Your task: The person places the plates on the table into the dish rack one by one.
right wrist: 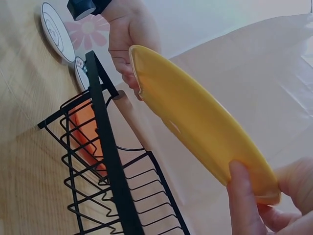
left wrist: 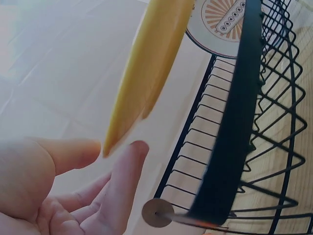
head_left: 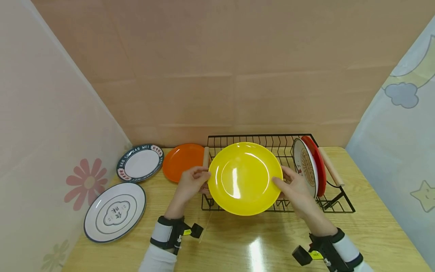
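Note:
A glossy yellow plate (head_left: 245, 177) is held up in front of the black wire dish rack (head_left: 258, 135), its face toward the head camera. My right hand (head_left: 299, 190) pinches its right rim, thumb on the face and fingers behind, as the right wrist view of the plate (right wrist: 200, 127) confirms. At the left rim is my left hand (head_left: 192, 183), thumb at the edge and fingers behind it. In the left wrist view, the yellow plate's edge (left wrist: 142, 73) lies between thumb and fingers. A patterned white plate (head_left: 305, 166) and a red plate (head_left: 316, 164) stand upright in the rack's right end.
Left of the rack lie an orange plate (head_left: 181, 160), a white plate with a dark lettered rim (head_left: 141, 164), and a larger white plate with a blue rim (head_left: 115, 213). Wooden handles (head_left: 331, 166) cap the rack's ends. A brown sheet (head_left: 217, 75) hangs behind the table.

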Demonstrator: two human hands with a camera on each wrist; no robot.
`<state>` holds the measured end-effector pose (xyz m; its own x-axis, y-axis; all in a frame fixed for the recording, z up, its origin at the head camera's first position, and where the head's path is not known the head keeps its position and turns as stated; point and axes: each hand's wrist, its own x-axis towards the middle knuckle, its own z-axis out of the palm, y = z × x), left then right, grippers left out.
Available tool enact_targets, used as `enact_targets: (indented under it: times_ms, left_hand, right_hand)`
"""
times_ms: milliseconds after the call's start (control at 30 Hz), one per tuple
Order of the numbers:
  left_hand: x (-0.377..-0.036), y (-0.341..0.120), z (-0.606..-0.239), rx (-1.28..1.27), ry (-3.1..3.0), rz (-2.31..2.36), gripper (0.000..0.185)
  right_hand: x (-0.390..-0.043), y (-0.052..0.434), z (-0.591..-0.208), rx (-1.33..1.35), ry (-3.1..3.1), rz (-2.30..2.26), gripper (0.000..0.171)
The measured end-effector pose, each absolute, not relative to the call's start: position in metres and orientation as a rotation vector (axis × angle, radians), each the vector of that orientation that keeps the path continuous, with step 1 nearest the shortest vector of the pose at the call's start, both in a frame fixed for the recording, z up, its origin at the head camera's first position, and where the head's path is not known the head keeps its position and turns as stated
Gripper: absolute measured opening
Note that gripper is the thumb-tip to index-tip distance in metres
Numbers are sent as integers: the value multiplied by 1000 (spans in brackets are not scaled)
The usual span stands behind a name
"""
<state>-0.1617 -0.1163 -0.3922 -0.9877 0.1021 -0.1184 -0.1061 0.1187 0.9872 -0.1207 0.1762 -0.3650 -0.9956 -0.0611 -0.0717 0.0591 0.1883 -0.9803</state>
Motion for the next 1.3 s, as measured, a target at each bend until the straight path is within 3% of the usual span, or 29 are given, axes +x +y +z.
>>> enact_targets:
  times_ms: [567, 933, 1300]
  left_hand:
    - [-175, -131, -399, -182, 2489, 2005, 20]
    - [-181, -128, -405, -151, 2445, 1904, 49]
    - [-184, -126, -407, -87, 2514, 1786, 54]
  right_hand:
    - [-126, 184, -347, 17, 2590, -1778, 50]
    - [-130, 188, -334, -25, 2869, -1582, 44]
    - [-139, 191, -315, -208, 3258, -1275, 37]
